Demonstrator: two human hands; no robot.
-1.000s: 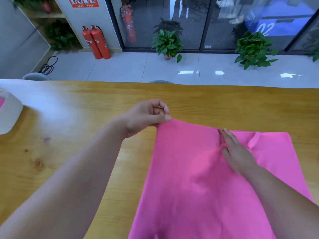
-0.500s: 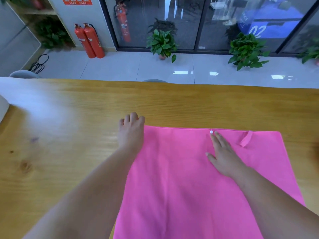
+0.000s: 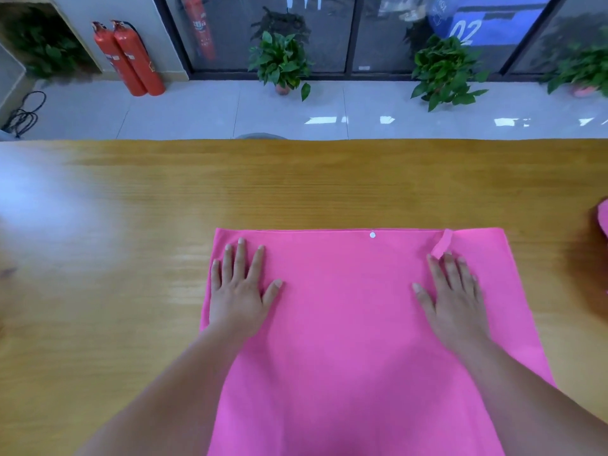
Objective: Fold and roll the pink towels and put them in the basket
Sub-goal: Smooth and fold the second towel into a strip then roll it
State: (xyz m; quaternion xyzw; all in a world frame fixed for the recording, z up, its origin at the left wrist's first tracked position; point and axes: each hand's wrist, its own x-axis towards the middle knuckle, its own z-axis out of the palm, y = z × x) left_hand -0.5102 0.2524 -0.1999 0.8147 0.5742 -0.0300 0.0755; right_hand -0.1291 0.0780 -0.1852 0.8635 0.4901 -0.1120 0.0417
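pink towel lies flat on the wooden table, left hand and right hand spread, palms pressed on its far corners.

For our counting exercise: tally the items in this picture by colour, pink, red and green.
Pink: 2, the pink towel and a pink edge
Red: 3 fire extinguishers
Green: 5 plants
Total: 10

One head-worn wide-angle view, looking forward and steeply down. Close over the tabletop; both forearms enter from the bottom edge. Far tabletop edge runs level across the upper frame; floor and glass wall beyond, edges blurred.
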